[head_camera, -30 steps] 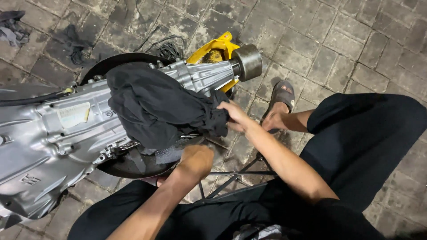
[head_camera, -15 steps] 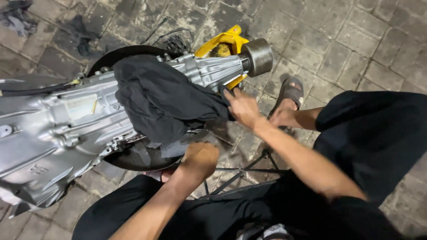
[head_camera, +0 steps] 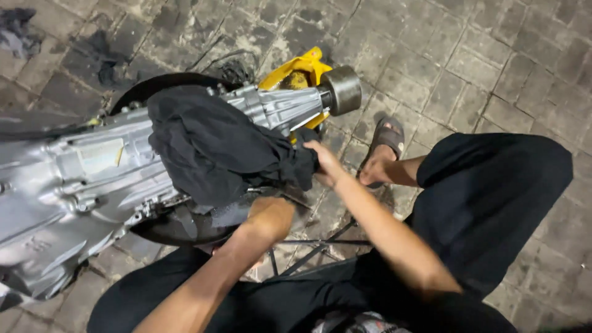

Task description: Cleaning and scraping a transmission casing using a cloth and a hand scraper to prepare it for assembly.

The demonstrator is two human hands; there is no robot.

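A silver gearbox casing (head_camera: 74, 185) lies across the frame's left on a dark tyre (head_camera: 161, 223), which props it off the paving. At centre, a black cloth (head_camera: 216, 145) drapes it; the left hand (head_camera: 269, 217) presses clenched beneath, the right hand (head_camera: 325, 163) pinches the cloth's edge.

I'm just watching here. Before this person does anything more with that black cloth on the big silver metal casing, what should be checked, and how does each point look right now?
1. Right hand has hold of the black cloth: ok, its fingers are at the cloth's edge.
2. Left hand well placed: cannot tell, it reaches under the cloth and its fingers are hidden.
3. Silver casing steadily supported: cannot tell, it lies across a dark round tyre-like thing, but the contact is hidden.
4. Sandalled foot out from under the casing: ok, it rests on the paving beside the casing's end.
5. Cloth seated on the casing: ok, it is draped over the middle.
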